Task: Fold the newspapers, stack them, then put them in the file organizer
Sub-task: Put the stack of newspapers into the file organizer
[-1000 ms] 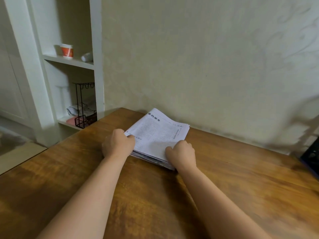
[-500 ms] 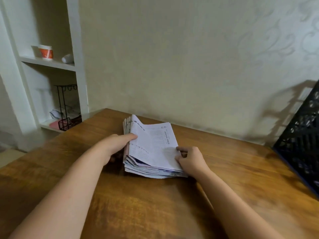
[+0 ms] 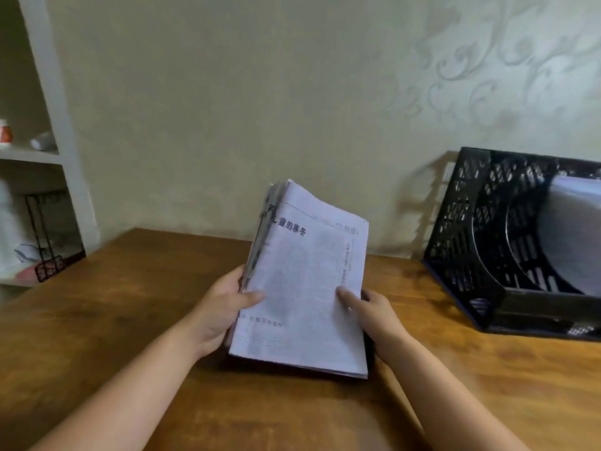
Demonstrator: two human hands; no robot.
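Hands grip the folded stack of newspapers (image 3: 305, 281) from both sides as I watch: my left hand (image 3: 221, 307) wraps the stack's nine o'clock edge, thumb laid across the top page, and my right hand (image 3: 374, 312) holds the three o'clock edge, thumb on the page and fingers hidden beneath. Both forearms reach in from six o'clock. I see the stack tilted up, its far end raised above the wooden table (image 3: 130, 320), the top sheet pale with printed columns and a bold dark headline. At three o'clock the black mesh file organizer (image 3: 471, 255) lies on the table, well apart.
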